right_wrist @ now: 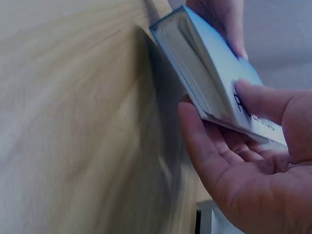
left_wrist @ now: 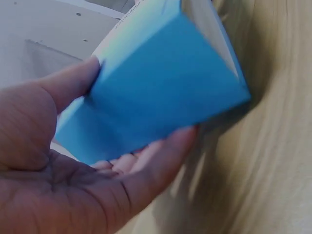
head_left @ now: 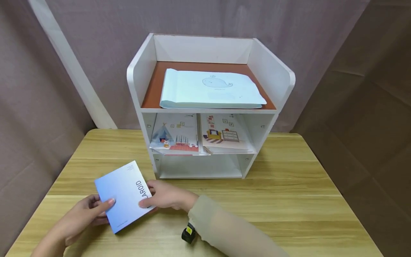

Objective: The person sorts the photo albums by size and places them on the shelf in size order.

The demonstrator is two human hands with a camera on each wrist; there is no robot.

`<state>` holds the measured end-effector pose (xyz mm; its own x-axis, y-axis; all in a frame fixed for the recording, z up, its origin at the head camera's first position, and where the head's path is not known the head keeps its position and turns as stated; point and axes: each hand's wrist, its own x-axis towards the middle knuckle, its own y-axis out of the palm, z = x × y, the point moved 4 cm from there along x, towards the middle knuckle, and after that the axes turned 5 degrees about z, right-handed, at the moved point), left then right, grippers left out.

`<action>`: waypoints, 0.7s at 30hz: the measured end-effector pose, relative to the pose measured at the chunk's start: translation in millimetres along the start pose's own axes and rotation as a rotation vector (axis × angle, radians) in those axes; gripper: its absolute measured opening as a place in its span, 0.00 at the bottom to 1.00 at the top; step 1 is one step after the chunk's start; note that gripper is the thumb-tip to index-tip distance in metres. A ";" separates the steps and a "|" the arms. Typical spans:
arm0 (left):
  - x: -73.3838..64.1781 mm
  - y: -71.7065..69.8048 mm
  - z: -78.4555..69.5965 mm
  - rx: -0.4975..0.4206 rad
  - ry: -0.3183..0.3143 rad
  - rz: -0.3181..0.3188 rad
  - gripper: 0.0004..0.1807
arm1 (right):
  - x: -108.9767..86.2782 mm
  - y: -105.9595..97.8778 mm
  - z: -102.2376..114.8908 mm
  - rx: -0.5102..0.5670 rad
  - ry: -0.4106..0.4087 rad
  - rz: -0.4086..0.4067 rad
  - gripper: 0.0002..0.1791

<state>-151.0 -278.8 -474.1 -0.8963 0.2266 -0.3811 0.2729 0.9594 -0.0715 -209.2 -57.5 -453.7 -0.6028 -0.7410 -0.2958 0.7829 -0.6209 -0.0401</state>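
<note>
A thick, square photo album (head_left: pixel 123 194) with a blue-to-white cover and dark lettering ending in "LAROID" is held between both hands over the left front of the wooden table. My left hand (head_left: pixel 81 214) grips its blue spine side, thumb on the cover and fingers underneath. At the white, lettered edge my right hand (head_left: pixel 168 194) pinches it, the thumb on top and the other fingers below. In the left wrist view the plain blue spine (left_wrist: pixel 146 92) faces the palm. Page edges (right_wrist: pixel 195 63) show between the covers in the right wrist view. The album is closed and tilted.
Behind stands a white shelf unit (head_left: pixel 291 80). A pale sheet-like packet with a whale drawing (head_left: pixel 218 91) lies on its brown top. Illustrated booklets (head_left: pixel 221 134) fill the middle shelf. A black strap piece with a yellow mark (head_left: pixel 188 232) is by the right sleeve.
</note>
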 end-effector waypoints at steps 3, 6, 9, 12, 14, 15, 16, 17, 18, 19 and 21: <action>-1.6 3.2 2.6 -0.047 0.033 0.066 0.32 | -4.6 -5.5 1.7 -0.003 -0.023 0.012 0.16; -2.4 8.0 3.6 -0.076 0.059 0.119 0.31 | -7.3 -9.6 1.6 -0.010 -0.035 0.001 0.14; -2.8 15.0 2.1 -0.076 0.071 0.158 0.32 | -11.2 -14.1 0.2 -0.059 -0.033 -0.009 0.13; -1.6 23.0 -0.1 -0.064 0.067 0.180 0.34 | -16.0 -18.9 -2.1 -0.072 -0.028 -0.003 0.14; 0.3 28.1 -1.8 -0.054 0.061 0.188 0.35 | -19.4 -21.8 -4.5 -0.052 -0.028 0.006 0.14; 1.4 30.5 -2.5 -0.046 0.058 0.190 0.35 | -21.1 -22.9 -5.6 -0.033 -0.027 0.012 0.14; 2.4 33.0 -3.4 -0.041 0.056 0.191 0.35 | -22.7 -24.1 -6.9 -0.016 -0.025 0.019 0.14; 3.4 35.2 -4.1 -0.035 0.053 0.189 0.35 | -24.2 -25.3 -8.2 0.001 -0.025 0.025 0.14; 4.2 37.4 -4.9 -0.029 0.049 0.186 0.35 | -25.9 -26.6 -9.2 0.010 -0.024 0.028 0.14; 4.9 39.6 -5.6 -0.023 0.045 0.185 0.35 | -27.6 -27.6 -10.1 0.020 -0.024 0.033 0.15; 5.9 44.0 -6.8 -0.008 0.032 0.178 0.36 | -31.1 -29.8 -11.9 0.036 -0.019 0.042 0.16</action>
<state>-146.6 -234.1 -473.3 -0.8448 0.3981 -0.3576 0.4257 0.9048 0.0017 -211.9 -12.9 -454.6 -0.5731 -0.7710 -0.2778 0.8014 -0.5980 0.0064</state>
